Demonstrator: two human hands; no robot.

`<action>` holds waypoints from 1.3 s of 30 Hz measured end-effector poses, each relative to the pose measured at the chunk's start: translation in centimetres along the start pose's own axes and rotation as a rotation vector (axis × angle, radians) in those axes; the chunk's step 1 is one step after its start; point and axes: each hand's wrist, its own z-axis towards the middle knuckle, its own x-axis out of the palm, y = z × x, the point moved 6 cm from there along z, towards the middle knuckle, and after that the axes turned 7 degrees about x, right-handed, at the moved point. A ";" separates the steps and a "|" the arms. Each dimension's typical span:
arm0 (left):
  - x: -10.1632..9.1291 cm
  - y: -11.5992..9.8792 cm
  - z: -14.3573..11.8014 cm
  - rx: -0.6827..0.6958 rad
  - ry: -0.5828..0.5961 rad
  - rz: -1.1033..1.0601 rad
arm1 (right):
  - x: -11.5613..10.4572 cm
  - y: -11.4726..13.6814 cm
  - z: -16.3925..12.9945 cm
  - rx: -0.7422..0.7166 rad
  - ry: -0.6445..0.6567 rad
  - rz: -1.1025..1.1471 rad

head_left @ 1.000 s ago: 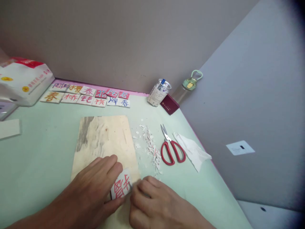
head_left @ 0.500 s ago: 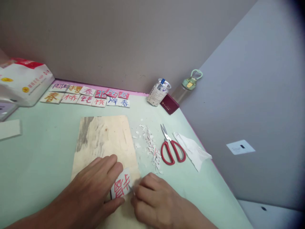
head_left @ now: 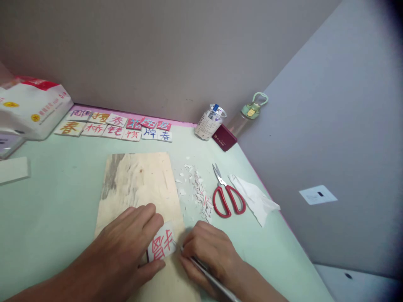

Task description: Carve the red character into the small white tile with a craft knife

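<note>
A small white tile with a red character (head_left: 162,246) lies on a pale wooden board (head_left: 138,184) near the table's front. My left hand (head_left: 126,247) presses flat on the board and pins the tile between fingers and thumb. My right hand (head_left: 209,256) holds a thin silvery carving knife (head_left: 214,279) like a pen, its tip touching the tile's right edge. White paper shavings (head_left: 197,191) lie just right of the board.
Red-handled scissors (head_left: 227,196) and a crumpled tissue (head_left: 253,197) lie to the right. Several finished character tiles (head_left: 116,125) line the back edge, near a white bag (head_left: 30,105), a jar of pens (head_left: 209,121), a maroon booklet (head_left: 224,137) and a green-lidded bottle (head_left: 248,112). Another block (head_left: 14,169) lies at the left.
My right hand has turned and shifted slightly right, so the knife's handle now shows below it. The left hand and the tile stay put.
</note>
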 end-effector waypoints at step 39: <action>0.4 0.6 -0.5 -0.044 -0.006 -0.050 | -0.8 -2.2 -0.9 0.452 0.047 0.252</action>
